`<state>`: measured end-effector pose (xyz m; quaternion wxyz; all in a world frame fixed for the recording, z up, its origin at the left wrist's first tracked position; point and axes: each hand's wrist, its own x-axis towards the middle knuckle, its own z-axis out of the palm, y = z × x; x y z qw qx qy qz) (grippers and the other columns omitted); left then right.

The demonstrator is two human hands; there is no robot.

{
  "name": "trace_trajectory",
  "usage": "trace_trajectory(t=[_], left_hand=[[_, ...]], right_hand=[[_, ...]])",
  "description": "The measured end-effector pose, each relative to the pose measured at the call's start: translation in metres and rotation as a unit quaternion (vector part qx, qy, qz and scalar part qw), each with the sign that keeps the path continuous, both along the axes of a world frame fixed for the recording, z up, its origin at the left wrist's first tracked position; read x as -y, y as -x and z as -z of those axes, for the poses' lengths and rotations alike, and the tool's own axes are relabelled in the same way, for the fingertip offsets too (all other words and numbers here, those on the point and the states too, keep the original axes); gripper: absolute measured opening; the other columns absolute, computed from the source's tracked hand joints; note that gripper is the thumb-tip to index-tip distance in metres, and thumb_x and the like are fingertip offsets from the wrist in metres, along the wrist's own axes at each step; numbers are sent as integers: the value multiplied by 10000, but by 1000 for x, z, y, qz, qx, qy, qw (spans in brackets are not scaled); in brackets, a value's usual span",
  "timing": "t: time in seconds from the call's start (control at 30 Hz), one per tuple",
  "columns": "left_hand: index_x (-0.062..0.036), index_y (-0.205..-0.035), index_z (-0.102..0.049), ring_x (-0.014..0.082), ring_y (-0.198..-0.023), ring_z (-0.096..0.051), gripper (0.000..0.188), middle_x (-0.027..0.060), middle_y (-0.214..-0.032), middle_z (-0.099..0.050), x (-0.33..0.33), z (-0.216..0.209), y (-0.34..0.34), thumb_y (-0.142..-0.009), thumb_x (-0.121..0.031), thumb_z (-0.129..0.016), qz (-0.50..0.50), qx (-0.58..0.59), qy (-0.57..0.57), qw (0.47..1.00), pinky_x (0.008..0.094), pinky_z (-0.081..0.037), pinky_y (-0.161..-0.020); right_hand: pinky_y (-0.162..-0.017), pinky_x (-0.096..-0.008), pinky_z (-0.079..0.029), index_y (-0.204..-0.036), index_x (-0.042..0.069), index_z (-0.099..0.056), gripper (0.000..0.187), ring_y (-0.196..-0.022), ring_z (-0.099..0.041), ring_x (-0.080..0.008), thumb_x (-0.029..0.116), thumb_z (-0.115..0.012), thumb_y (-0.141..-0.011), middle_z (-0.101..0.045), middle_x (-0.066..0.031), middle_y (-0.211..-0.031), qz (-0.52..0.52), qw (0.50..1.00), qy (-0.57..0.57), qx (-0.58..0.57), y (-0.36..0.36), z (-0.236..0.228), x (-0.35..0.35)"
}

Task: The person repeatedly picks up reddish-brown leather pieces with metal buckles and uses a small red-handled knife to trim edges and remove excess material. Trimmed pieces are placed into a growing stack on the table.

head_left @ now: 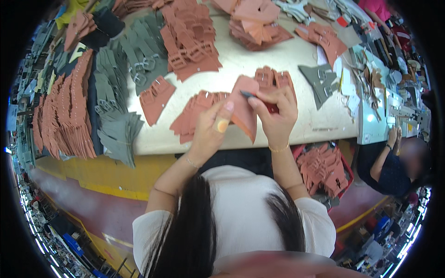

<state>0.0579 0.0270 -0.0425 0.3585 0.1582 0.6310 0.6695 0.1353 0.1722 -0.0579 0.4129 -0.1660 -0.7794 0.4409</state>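
My left hand (211, 129) is closed on the lower left edge of a terracotta shoe-upper piece (244, 109), its thumb along the side. My right hand (279, 113) pinches a small dark pointed tool (246, 94) whose tip touches the face of that piece; its exact kind is too small to make out. Behind my right hand lie terracotta strap pieces with buckles (265, 76), partly hidden by the fingers. A fanned stack of similar terracotta pieces (187, 118) sits beside my left hand. One buckled terracotta piece (156, 99) rests farther left.
Piles of terracotta (192, 37) and grey-green buckled pieces (143, 51) cover the table's (320, 120) far and left sides. One grey-green piece (320, 83) lies to the right. Below the edge stands a red crate (347, 178) of pieces. A co-worker (394, 162) sits at right.
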Motion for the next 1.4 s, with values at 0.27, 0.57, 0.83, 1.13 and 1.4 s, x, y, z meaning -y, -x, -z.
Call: trace_trajectory(t=[0.27, 0.57, 0.83, 1.13, 1.4], left_hand=[[40, -1214, -534, 163, -1003, -598, 431, 108, -1112, -618, -8, 12, 15, -1011, -332, -459, -25, 226, -179, 957, 297, -491, -892], [-8, -1363, -377, 265, -1090, -596, 495, 163, -1220, -532, 2, 20, 25, -927, -167, -551, -7, 377, -245, 893, 377, -534, -923], [-8, -1416, -275, 305, -1109, -600, 641, 214, -1375, -436, 6, -11, 25, -850, -54, -574, 34, 227, -205, 951, 382, -592, -803], [-59, -1443, -232, 284, -1329, -411, 658, 201, -1449, -359, -1, -18, 5, -869, 28, -542, -32, 185, -257, 948, 402, -405, -1073], [-62, -1424, -261, 231, -1245, -483, 629, 126, -1333, -450, -1, -15, 1, -874, 24, -554, -44, 170, -231, 957, 369, -432, -1028]], right_hand=[[-680, -209, -443, -1114, 14, -588, 386, -793, -514, -77, 154, -771, -804, -509, -25, -975, -71, 956, 275, -78, 10, 14, -13], [-742, -205, -447, -1158, 25, -555, 307, -847, -515, -69, 139, -675, -899, -524, -18, -1016, -126, 937, 324, -28, 1, 18, -14], [-662, -221, -461, -1034, 30, -686, 323, -796, -553, -99, 117, -801, -745, -553, -26, -912, -213, 971, 32, 102, -15, -11, -37], [-607, -238, -498, -1036, 9, -685, 346, -790, -569, -128, 92, -805, -722, -548, -68, -938, -117, 993, -18, 20, -10, -3, -6], [-606, -245, -509, -1021, 14, -694, 333, -783, -572, -145, 74, -806, -713, -548, -65, -912, -87, 995, -43, 15, -14, -7, -7]])
